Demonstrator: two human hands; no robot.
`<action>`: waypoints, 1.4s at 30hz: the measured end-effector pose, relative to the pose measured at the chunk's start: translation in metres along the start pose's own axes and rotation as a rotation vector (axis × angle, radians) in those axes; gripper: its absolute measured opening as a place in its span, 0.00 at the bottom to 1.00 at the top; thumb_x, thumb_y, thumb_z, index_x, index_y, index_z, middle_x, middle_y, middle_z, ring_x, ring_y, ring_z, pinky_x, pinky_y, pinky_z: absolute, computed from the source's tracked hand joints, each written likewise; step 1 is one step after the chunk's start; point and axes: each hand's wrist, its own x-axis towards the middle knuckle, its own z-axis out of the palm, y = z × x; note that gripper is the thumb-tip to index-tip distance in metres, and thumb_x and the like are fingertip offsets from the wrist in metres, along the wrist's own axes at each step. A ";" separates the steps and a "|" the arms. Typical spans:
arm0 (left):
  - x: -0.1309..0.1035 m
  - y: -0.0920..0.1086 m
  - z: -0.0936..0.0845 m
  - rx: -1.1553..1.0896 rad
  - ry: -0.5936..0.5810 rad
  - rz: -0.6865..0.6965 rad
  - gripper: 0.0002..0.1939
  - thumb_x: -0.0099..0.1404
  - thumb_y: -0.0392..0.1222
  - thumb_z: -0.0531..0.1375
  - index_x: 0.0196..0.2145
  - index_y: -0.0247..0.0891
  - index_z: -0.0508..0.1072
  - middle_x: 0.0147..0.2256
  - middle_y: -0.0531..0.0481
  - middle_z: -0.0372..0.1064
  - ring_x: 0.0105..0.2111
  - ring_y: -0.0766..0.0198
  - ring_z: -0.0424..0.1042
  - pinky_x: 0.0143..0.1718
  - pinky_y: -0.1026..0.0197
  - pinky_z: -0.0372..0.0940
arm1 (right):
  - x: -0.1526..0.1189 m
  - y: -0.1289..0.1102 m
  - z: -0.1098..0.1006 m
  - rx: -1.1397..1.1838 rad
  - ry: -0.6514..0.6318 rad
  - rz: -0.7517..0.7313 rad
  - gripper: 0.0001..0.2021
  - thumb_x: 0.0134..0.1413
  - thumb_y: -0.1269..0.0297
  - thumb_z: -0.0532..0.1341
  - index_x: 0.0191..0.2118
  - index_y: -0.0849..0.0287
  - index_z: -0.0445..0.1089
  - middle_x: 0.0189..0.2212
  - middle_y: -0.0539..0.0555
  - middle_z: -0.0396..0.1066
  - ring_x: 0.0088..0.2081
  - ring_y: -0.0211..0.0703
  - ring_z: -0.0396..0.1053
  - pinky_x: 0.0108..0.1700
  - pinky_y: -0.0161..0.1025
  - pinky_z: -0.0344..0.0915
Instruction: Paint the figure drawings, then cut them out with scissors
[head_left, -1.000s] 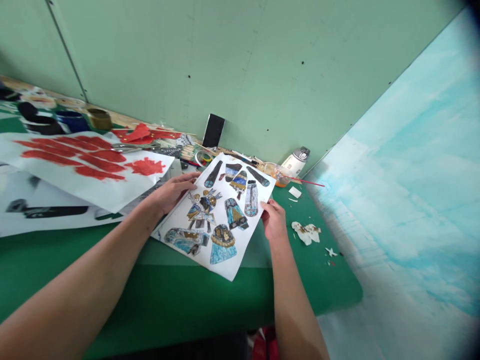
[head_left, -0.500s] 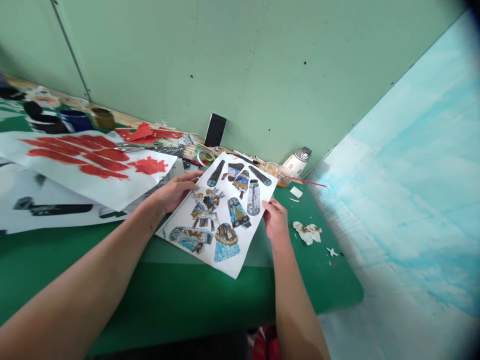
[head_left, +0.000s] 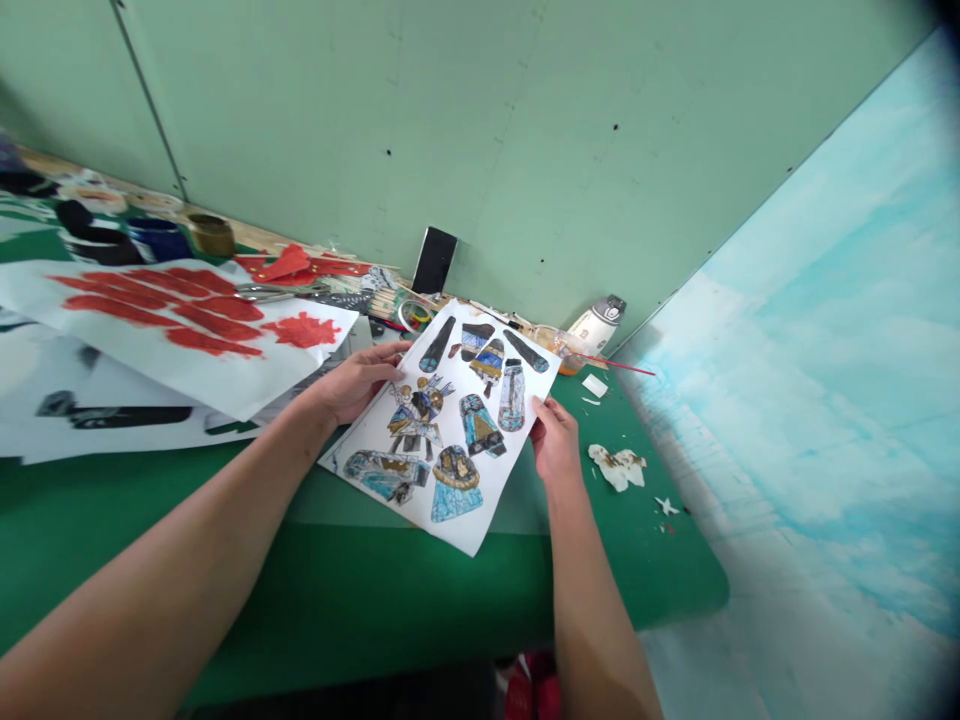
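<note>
A white sheet (head_left: pixel 487 490) with several coloured drawings in blue, gold and black is held tilted above the green table (head_left: pixel 375 580). My left hand (head_left: pixel 365 380) pinches its left edge, the thumb on top and the other fingers mostly hidden. On the right edge, my right hand (head_left: pixel 553 432) grips the same sheet between thumb and fingers. Left of my left hand lies a white paper (head_left: pixel 285 370) with red painted shapes, over other papers (head_left: pixel 135 445) that carry black marks.
Paint jars (head_left: pixel 157 240) stand at the back left. A phone (head_left: pixel 434 261) leans on the wall. At the back right are a white bottle (head_left: pixel 598 325) and a plastic cup (head_left: pixel 566 352) with a red stick. Paper scraps (head_left: pixel 619 466) lie at right.
The whole view has shifted slightly, so most things appear a little farther right. Both hands keep their hold on the sheet.
</note>
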 end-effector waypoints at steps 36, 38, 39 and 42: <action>-0.001 -0.002 0.004 0.025 0.096 -0.090 0.08 0.58 0.35 0.68 0.35 0.36 0.74 0.30 0.42 0.79 0.27 0.52 0.80 0.29 0.52 0.78 | 0.000 0.003 -0.003 -0.040 -0.004 -0.054 0.10 0.42 0.58 0.73 0.29 0.55 0.75 0.28 0.50 0.77 0.29 0.44 0.73 0.31 0.40 0.70; -0.001 -0.002 0.005 0.030 0.092 -0.093 0.08 0.59 0.35 0.68 0.36 0.37 0.74 0.31 0.42 0.79 0.28 0.52 0.81 0.29 0.53 0.78 | -0.001 0.003 -0.003 -0.037 -0.005 -0.049 0.10 0.43 0.57 0.72 0.31 0.55 0.77 0.30 0.52 0.79 0.31 0.46 0.75 0.32 0.42 0.71; -0.002 -0.002 0.006 0.035 0.093 -0.092 0.08 0.59 0.36 0.68 0.36 0.37 0.74 0.31 0.42 0.79 0.28 0.52 0.80 0.29 0.53 0.78 | -0.001 0.003 -0.002 -0.035 -0.003 -0.048 0.10 0.43 0.57 0.72 0.32 0.55 0.78 0.31 0.53 0.80 0.32 0.47 0.76 0.33 0.43 0.72; -0.004 -0.001 0.009 0.053 0.095 -0.093 0.07 0.60 0.37 0.68 0.37 0.37 0.75 0.31 0.42 0.79 0.27 0.53 0.80 0.29 0.54 0.78 | -0.002 0.003 -0.001 -0.028 0.011 -0.051 0.13 0.42 0.58 0.73 0.35 0.57 0.79 0.35 0.54 0.82 0.35 0.49 0.77 0.37 0.45 0.74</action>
